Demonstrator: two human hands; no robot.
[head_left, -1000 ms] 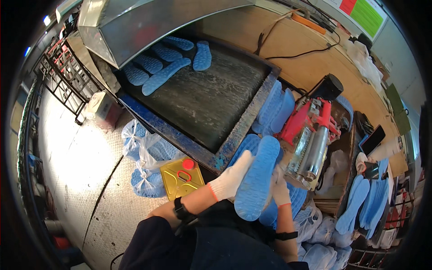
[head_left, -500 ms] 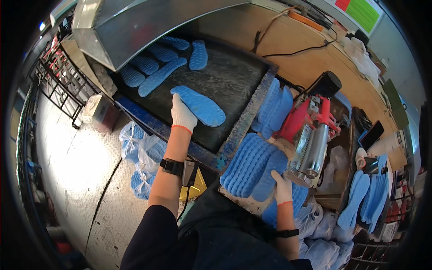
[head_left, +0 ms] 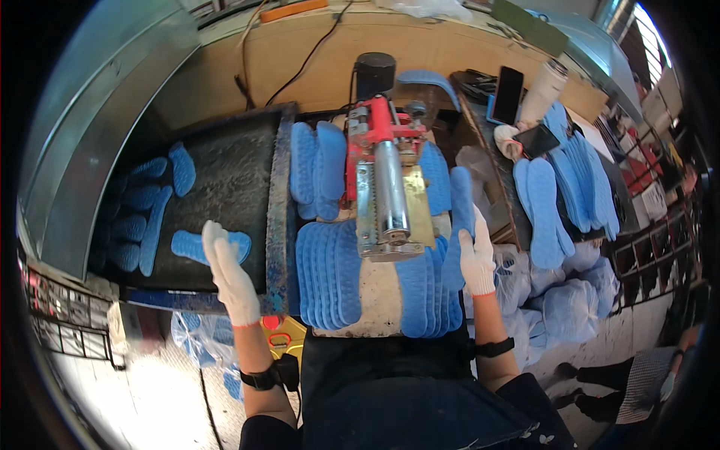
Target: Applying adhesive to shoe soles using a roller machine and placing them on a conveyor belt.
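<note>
My left hand [head_left: 231,277], in a white knit glove, has its fingers stretched out and holds nothing. Behind it a blue dimpled insole [head_left: 187,244] lies flat on the dark conveyor belt [head_left: 217,165]. My right hand [head_left: 478,259], gloved too, grips another blue insole [head_left: 454,225] standing on edge, thumb toward it. This insole is beside a row of upright blue insoles [head_left: 421,292]. A second row of insoles [head_left: 322,270] stands left of it. Between and behind the rows is a red machine with a metal roller [head_left: 391,187].
More insoles [head_left: 154,225] lie at the belt's left, near a metal hood [head_left: 120,97]. At right, a side table carries insoles [head_left: 540,202], a phone [head_left: 507,94] and a bottle [head_left: 545,90]. Bagged insoles [head_left: 574,300] are below. Another person [head_left: 645,386] is at lower right.
The view has swung right. My left hand has let go of its insole, which now lies on the belt. My right hand has moved from the left row to an insole at the right row.
</note>
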